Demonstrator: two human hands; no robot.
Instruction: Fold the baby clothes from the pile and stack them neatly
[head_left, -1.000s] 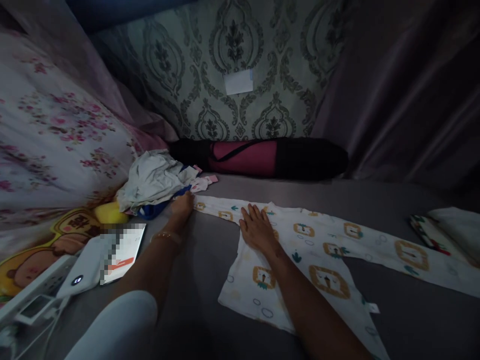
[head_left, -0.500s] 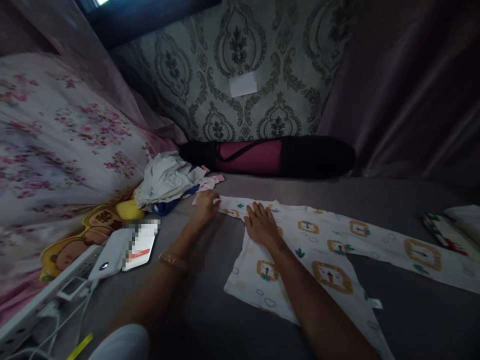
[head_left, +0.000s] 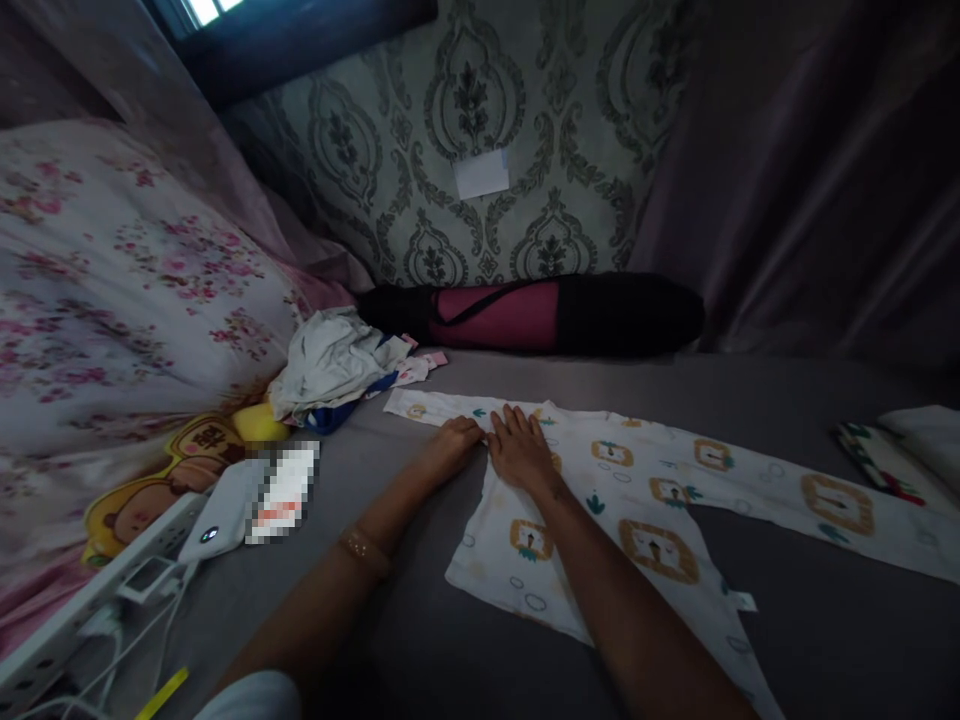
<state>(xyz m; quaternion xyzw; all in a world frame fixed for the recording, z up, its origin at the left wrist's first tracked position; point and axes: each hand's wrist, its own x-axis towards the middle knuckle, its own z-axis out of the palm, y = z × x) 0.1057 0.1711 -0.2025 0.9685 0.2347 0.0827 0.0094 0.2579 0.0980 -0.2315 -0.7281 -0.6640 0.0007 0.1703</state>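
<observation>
A white long-sleeved child's shirt (head_left: 577,540), printed with tan lion faces and green leaves, lies spread flat on the grey bed sheet (head_left: 405,620). My right hand (head_left: 519,450) rests flat on its upper left part by the shoulder, fingers stretched out. Close beside it, my left hand (head_left: 454,445) is at the lower edge of the left sleeve (head_left: 435,406), near the armpit; its fingers are bent and pressed together on the fabric, the tips partly hidden. The other sleeve (head_left: 787,490) reaches out to the right edge of the view.
A crumpled heap of clothes (head_left: 330,360) lies at the left, with a white power bank (head_left: 221,515), a phone (head_left: 283,500) and a power strip (head_left: 90,590) with cables nearer me. A black and pink long bag (head_left: 495,315) lies along the wall. A booklet (head_left: 874,460) sits at right.
My left hand has moved right along the sleeve, from near its cuff to near the armpit. The sleeve's cuff end now lies uncovered. My right hand stays put on the shirt.
</observation>
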